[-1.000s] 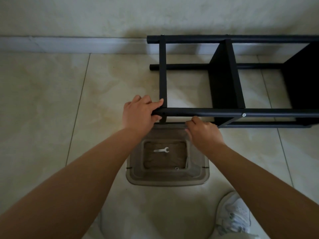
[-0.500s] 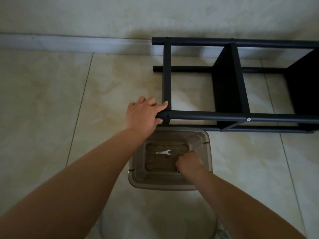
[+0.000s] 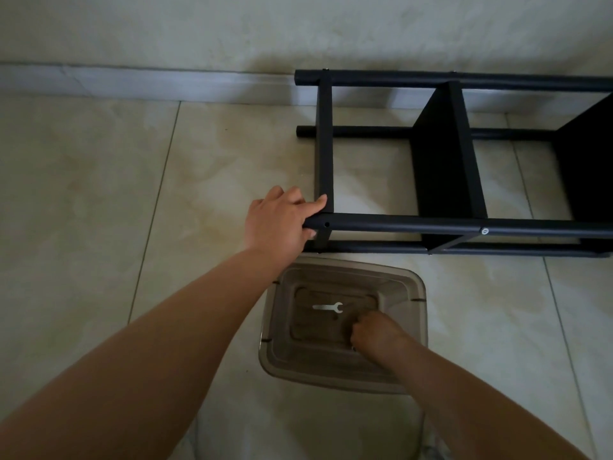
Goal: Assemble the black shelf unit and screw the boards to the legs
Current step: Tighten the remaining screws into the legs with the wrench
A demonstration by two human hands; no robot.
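Observation:
The black shelf unit [image 3: 444,161] lies on its side on the tiled floor by the wall, its round legs running left to right with boards between them. My left hand [image 3: 278,224] grips the left end of the near upper leg [image 3: 414,224], beside an empty screw hole. A silver screw head [image 3: 484,231] shows further right on that leg. My right hand [image 3: 371,330] reaches down into a translucent grey bin [image 3: 411,293], fingers curled at its bottom; what they pinch is hidden. A small silver wrench [image 3: 328,307] lies flat in the bin.
The wall and its grey skirting [image 3: 149,84] run along the back. Open floor tiles [image 3: 99,210] lie to the left of the shelf unit. The bin stands directly in front of the shelf's near legs.
My right hand left the near leg and went down into the bin, moving toward its bottom right. The left hand kept its grip on the leg end.

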